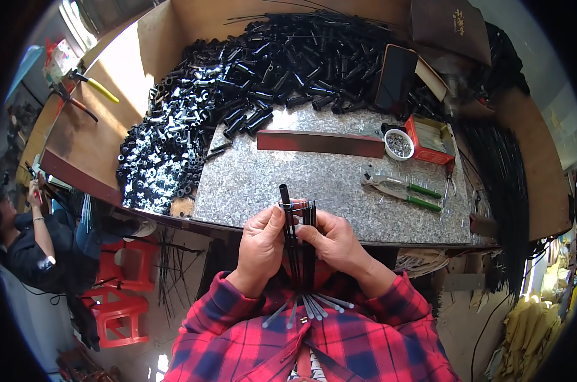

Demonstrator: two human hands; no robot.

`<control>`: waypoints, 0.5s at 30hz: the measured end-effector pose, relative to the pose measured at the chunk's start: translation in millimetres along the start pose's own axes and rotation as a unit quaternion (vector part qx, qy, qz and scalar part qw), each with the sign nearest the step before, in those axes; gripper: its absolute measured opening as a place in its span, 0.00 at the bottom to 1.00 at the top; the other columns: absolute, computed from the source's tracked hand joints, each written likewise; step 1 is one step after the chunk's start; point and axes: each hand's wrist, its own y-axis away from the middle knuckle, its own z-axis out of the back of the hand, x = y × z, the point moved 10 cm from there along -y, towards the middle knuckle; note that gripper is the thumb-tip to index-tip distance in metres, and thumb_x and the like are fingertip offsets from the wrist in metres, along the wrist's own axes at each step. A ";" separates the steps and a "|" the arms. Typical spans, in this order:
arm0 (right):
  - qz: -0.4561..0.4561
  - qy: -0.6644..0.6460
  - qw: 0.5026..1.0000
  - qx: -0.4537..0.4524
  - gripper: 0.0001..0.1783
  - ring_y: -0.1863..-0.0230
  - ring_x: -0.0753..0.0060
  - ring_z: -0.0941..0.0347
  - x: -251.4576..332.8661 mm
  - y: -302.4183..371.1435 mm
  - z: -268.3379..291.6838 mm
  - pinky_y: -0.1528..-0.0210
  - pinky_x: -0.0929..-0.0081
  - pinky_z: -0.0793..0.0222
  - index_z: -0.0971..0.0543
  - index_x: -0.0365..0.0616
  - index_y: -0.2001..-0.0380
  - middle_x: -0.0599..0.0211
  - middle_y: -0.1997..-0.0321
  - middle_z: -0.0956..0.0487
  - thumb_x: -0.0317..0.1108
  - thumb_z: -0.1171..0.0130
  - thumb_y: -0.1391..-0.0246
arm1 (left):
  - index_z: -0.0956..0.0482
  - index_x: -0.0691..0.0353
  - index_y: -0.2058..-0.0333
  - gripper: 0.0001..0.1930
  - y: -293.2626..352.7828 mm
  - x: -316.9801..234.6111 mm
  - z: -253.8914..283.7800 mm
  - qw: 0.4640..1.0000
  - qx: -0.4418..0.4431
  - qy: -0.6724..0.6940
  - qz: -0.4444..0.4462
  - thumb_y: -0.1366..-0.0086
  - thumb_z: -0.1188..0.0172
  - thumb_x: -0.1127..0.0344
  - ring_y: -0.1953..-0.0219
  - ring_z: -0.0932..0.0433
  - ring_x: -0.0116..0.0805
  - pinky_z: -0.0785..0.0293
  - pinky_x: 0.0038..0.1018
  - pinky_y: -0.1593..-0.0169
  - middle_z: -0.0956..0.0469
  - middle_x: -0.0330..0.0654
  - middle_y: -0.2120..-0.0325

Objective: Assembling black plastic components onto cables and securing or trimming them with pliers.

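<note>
Close to my chest, at the table's near edge, I hold a bundle of thin black ribs point(308, 264), like those of an umbrella frame. Their grey tips point(314, 307) fan out below, against my plaid shirt. My left hand point(256, 242) is closed round the left ribs and a black tube point(284, 193) that sticks up above the thumb. My right hand point(339, 245) pinches the ribs on the right side. A fine wire point(317, 201) crosses the top of the bundle and pokes out to the right. My palms hide part of the ribs.
Black tubular parts point(314, 63) and small ring-like parts point(174, 134) are heaped behind. On the stone slab point(288, 178) lie a dark red bar point(320, 144), green-handled pliers point(406, 191), a white cup point(398, 145) and a red box point(430, 141). A person point(40, 223) sits left.
</note>
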 end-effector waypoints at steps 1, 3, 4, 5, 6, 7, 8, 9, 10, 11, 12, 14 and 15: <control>0.002 -0.008 1.000 0.003 0.11 0.70 0.87 0.34 -3.3 -1.2 -0.1 0.68 0.82 0.35 0.24 0.37 0.69 0.75 0.75 0.25 0.36 0.43 0.43 | 0.25 0.70 0.54 0.18 0.1 1.3 0.2 1.000 0.001 -0.002 0.002 0.31 0.53 0.59 0.63 0.24 0.25 0.29 0.20 0.58 0.21 0.41 0.63; 0.004 -0.018 1.000 0.004 0.11 0.70 0.87 0.34 -4.1 -2.1 0.2 0.67 0.82 0.35 0.24 0.37 0.68 0.75 0.74 0.25 0.36 0.43 0.43 | 0.25 0.70 0.55 0.19 0.2 2.6 -0.3 1.000 0.010 0.001 -0.001 0.30 0.53 0.59 0.61 0.24 0.25 0.30 0.22 0.56 0.21 0.42 0.62; 0.001 -0.028 1.000 0.006 0.11 0.69 0.88 0.34 -2.4 -2.2 -0.2 0.67 0.83 0.35 0.24 0.37 0.67 0.75 0.74 0.24 0.36 0.43 0.43 | 0.25 0.70 0.55 0.19 0.3 3.3 -0.3 1.000 0.010 -0.001 0.001 0.30 0.53 0.59 0.61 0.24 0.25 0.30 0.22 0.56 0.21 0.42 0.62; -0.002 -0.037 0.999 0.008 0.11 0.69 0.88 0.33 -2.1 -2.4 -0.7 0.67 0.83 0.34 0.23 0.37 0.66 0.75 0.74 0.24 0.35 0.42 0.43 | 0.25 0.70 0.55 0.18 0.6 4.1 -0.2 1.000 0.008 0.003 0.005 0.30 0.53 0.59 0.60 0.25 0.26 0.30 0.22 0.54 0.22 0.42 0.62; -0.002 -0.039 0.999 0.007 0.11 0.69 0.88 0.33 -3.6 -2.7 -0.4 0.67 0.83 0.34 0.23 0.37 0.66 0.75 0.74 0.24 0.35 0.42 0.43 | 0.25 0.70 0.55 0.18 0.9 5.0 0.0 1.000 0.006 0.007 0.009 0.30 0.53 0.59 0.60 0.25 0.26 0.31 0.23 0.53 0.22 0.42 0.62; 0.009 -0.039 0.999 0.005 0.11 0.69 0.88 0.33 -2.9 -3.2 -0.1 0.67 0.83 0.34 0.23 0.37 0.66 0.75 0.74 0.24 0.35 0.42 0.43 | 0.25 0.70 0.55 0.18 0.5 5.5 -0.9 1.000 0.007 0.006 0.011 0.30 0.53 0.59 0.60 0.25 0.26 0.31 0.23 0.53 0.22 0.42 0.62; 0.019 -0.039 0.999 0.004 0.11 0.69 0.88 0.33 -2.7 -3.6 0.2 0.67 0.83 0.34 0.23 0.37 0.65 0.75 0.74 0.24 0.35 0.42 0.44 | 0.25 0.70 0.55 0.18 -0.2 5.8 -0.7 1.000 0.000 0.013 0.010 0.30 0.53 0.59 0.59 0.25 0.27 0.31 0.24 0.52 0.22 0.43 0.61; 0.019 -0.041 0.999 0.003 0.11 0.69 0.88 0.33 -5.8 -3.7 0.6 0.67 0.83 0.34 0.23 0.37 0.65 0.75 0.74 0.24 0.35 0.42 0.44 | 0.25 0.70 0.55 0.18 -0.6 6.0 0.1 1.000 -0.006 0.020 0.008 0.31 0.53 0.59 0.58 0.25 0.28 0.31 0.24 0.52 0.22 0.43 0.61; 0.029 -0.038 0.999 0.008 0.11 0.70 0.88 0.33 -7.2 -3.8 0.1 0.67 0.83 0.34 0.23 0.37 0.66 0.74 0.74 0.24 0.35 0.41 0.44 | 0.25 0.70 0.55 0.18 -0.3 6.7 1.2 1.000 -0.006 0.019 0.009 0.31 0.53 0.59 0.58 0.25 0.28 0.31 0.24 0.52 0.22 0.43 0.61; 0.038 -0.035 0.999 0.012 0.11 0.70 0.88 0.32 -7.0 -3.6 -0.4 0.67 0.82 0.34 0.22 0.37 0.66 0.73 0.75 0.24 0.35 0.41 0.45 | 0.26 0.70 0.55 0.18 0.4 9.3 1.8 0.999 0.002 0.029 0.016 0.31 0.52 0.60 0.57 0.25 0.30 0.32 0.25 0.51 0.22 0.44 0.60; 0.038 -0.036 0.999 0.012 0.11 0.70 0.88 0.32 -4.7 -3.2 0.2 0.67 0.82 0.34 0.22 0.37 0.66 0.73 0.75 0.24 0.35 0.41 0.45 | 0.26 0.70 0.54 0.17 0.8 11.2 1.4 0.999 0.010 0.040 0.023 0.31 0.52 0.60 0.56 0.25 0.31 0.32 0.26 0.49 0.23 0.45 0.58; 0.029 0.013 0.999 0.038 0.10 0.72 0.87 0.33 -1.4 -1.3 -4.8 0.69 0.81 0.35 0.22 0.37 0.67 0.72 0.77 0.24 0.35 0.40 0.45 | 0.27 0.72 0.53 0.19 1.7 10.1 -0.1 0.999 0.004 0.030 0.022 0.31 0.52 0.59 0.56 0.25 0.33 0.32 0.28 0.48 0.24 0.48 0.57; 0.028 0.012 0.999 0.038 0.10 0.72 0.87 0.33 -2.9 -1.4 -5.3 0.69 0.81 0.35 0.22 0.37 0.67 0.72 0.77 0.24 0.35 0.40 0.45 | 0.29 0.73 0.53 0.21 1.8 9.4 0.2 1.000 -0.002 0.019 0.019 0.31 0.52 0.58 0.55 0.25 0.35 0.32 0.31 0.47 0.25 0.50 0.56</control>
